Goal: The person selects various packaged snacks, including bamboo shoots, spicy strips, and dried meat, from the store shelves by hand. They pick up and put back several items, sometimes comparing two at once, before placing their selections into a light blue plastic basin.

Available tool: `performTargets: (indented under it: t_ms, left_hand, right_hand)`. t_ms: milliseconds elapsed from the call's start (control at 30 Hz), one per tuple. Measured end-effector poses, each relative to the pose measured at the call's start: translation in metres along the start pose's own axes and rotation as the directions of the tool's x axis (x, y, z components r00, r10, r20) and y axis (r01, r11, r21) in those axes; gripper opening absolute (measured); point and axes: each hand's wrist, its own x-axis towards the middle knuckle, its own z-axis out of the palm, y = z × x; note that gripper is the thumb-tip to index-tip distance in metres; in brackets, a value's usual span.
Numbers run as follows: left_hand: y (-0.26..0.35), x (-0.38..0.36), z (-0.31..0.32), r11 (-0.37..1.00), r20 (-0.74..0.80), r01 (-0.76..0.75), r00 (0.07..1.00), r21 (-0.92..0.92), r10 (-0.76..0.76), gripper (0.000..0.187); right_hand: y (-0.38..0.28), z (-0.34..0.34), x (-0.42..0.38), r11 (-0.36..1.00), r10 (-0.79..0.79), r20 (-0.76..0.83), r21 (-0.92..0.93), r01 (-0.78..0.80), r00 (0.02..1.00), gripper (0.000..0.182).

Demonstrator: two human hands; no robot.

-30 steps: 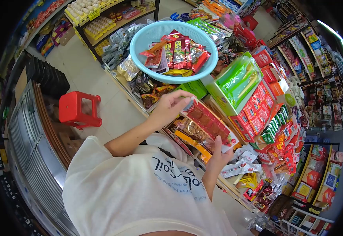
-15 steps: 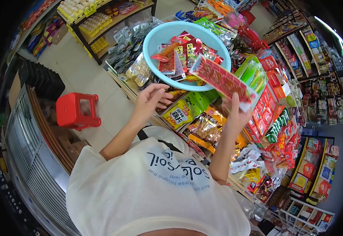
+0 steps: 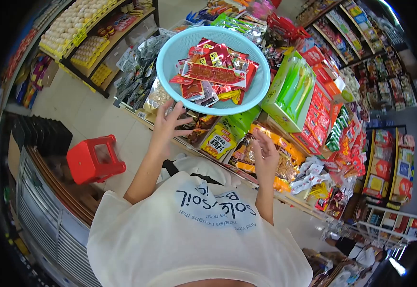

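Observation:
A light blue plastic basket [image 3: 167, 81] rests on top of the snack display, holding several snack packets. Across the pile lies a long red snack packet [image 3: 213, 73] with a clear window. My left hand [image 3: 168, 125] is near the basket's lower left rim, fingers spread and holding nothing. Lower right of the basket, my right hand [image 3: 265, 149] is empty with its fingers loosely curled and apart. Beneath it are orange snack bags [image 3: 285, 162], and between my hands lies a yellow and green snack bag [image 3: 220, 141].
A green box of packets [image 3: 285, 103] and red packet boxes [image 3: 319, 112] stand right of the basket. A red stool [image 3: 93, 160] is on the floor at left. Egg trays [image 3: 74, 26] fill a shelf at upper left. A metal shutter-like surface [image 3: 41, 210] lies lower left.
The long red packet has left my right hand and now lies in the basket. My right hand has drawn back to the left and down; the view has shifted a little.

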Motion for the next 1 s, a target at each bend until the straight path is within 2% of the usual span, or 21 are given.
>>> performTargets:
  t_ms: [33,100,200,233,267,300,333,367,400,433,467,533,567,600,633,667,733,767,833,933,1000]
  left_hand:
    - [0.006,0.003,0.0,1.0,0.013,0.011,1.0,0.016,-0.011,0.071]
    - [0.015,0.01,0.002,0.962,0.219,0.261,0.946,-0.084,-0.238,0.077]
    - [0.018,0.023,0.01,0.958,0.261,0.287,0.925,-0.009,-0.275,0.079]
    - [0.02,0.025,0.013,0.951,0.282,0.307,0.917,-0.043,-0.283,0.067]
    - [0.018,0.029,0.011,0.95,0.303,0.313,0.906,-0.01,-0.295,0.067]
    - [0.011,0.037,0.007,0.951,0.311,0.305,0.91,-0.051,-0.275,0.058]
    - [0.008,0.045,0.006,0.95,0.332,0.301,0.907,-0.081,-0.259,0.049]
    - [0.007,0.047,0.008,0.934,0.299,0.318,0.918,-0.16,-0.261,0.038]
    - [0.01,0.043,0.011,0.939,0.31,0.295,0.922,-0.177,-0.231,0.028]
    - [0.005,0.045,0.007,0.942,0.311,0.293,0.921,-0.164,-0.233,0.029]
    - [0.003,0.045,0.008,0.945,0.315,0.269,0.927,-0.186,-0.202,0.031]
    - [-0.006,0.048,-0.004,0.973,0.266,0.18,0.954,-0.141,-0.138,0.044]
    - [-0.007,0.052,-0.008,0.974,0.246,0.17,0.961,-0.153,-0.129,0.051]
    - [-0.006,0.049,-0.009,0.983,0.232,0.105,0.97,-0.153,-0.068,0.055]
    - [-0.001,0.046,-0.01,0.986,0.226,0.112,0.971,-0.127,-0.081,0.06]
    - [0.002,0.047,-0.014,0.987,0.267,0.118,0.96,-0.107,-0.086,0.06]
    - [0.008,0.046,-0.02,0.998,0.258,-0.007,0.966,-0.067,0.024,0.06]
    - [0.009,0.044,-0.021,0.998,0.288,-0.013,0.957,-0.066,0.031,0.06]
    - [0.015,0.031,-0.011,0.991,0.349,-0.068,0.931,-0.118,0.106,0.06]
    - [0.008,-0.013,0.019,0.982,0.305,-0.13,0.937,-0.139,0.167,0.061]
    - [-0.008,-0.045,0.038,0.978,0.35,-0.139,0.918,-0.157,0.187,0.061]
  right_hand:
    - [0.0,0.0,-0.008,0.997,0.056,-0.033,0.046,-0.054,0.998,0.032]
    - [-0.001,0.003,-0.02,0.993,0.106,-0.076,0.061,-0.101,0.991,0.031]
    - [-0.004,0.014,-0.035,0.986,0.164,-0.149,0.063,-0.156,0.975,0.029]
    - [-0.005,0.021,-0.041,0.983,0.168,-0.171,0.102,-0.152,0.971,0.029]
    - [-0.006,0.027,-0.047,0.979,0.174,-0.2,0.143,-0.147,0.964,0.028]
    - [-0.01,0.032,-0.052,0.986,0.167,-0.234,0.063,-0.156,0.958,0.027]
    - [-0.01,0.037,-0.058,0.984,0.179,-0.296,0.08,-0.162,0.938,0.027]
    - [-0.011,0.041,-0.065,0.99,0.139,-0.292,0.035,-0.134,0.946,0.026]
    - [-0.012,0.043,-0.073,0.993,0.105,-0.296,-0.017,-0.115,0.949,0.025]
    - [-0.016,0.044,-0.082,0.989,0.134,-0.312,-0.013,-0.146,0.941,0.023]
    - [-0.016,0.046,-0.091,0.985,0.154,-0.404,-0.012,-0.174,0.902,0.023]
    - [-0.015,0.045,-0.107,0.98,0.171,-0.361,-0.031,-0.195,0.917,0.022]
    - [-0.017,0.043,-0.114,0.975,0.187,-0.429,-0.029,-0.221,0.884,0.022]
    - [-0.018,0.04,-0.119,0.977,0.186,-0.424,-0.018,-0.214,0.886,0.022]
    - [-0.019,0.038,-0.124,0.98,0.177,-0.412,-0.006,-0.197,0.894,0.022]
    - [-0.016,0.036,-0.128,0.98,0.176,-0.453,0.0,-0.198,0.874,0.022]
    - [-0.008,0.033,-0.135,0.983,0.137,-0.441,-0.053,-0.178,0.887,0.022]
    - [-0.006,0.031,-0.139,0.984,0.125,-0.468,-0.053,-0.169,0.875,0.022]
    - [-0.007,0.022,-0.142,0.988,0.108,-0.41,-0.056,-0.143,0.906,0.024]
    - [-0.012,0.0,-0.147,0.997,0.021,-0.446,-0.059,-0.053,0.895,0.025]
    - [-0.009,-0.021,-0.156,0.995,0.029,-0.462,-0.075,-0.072,0.887,0.025]
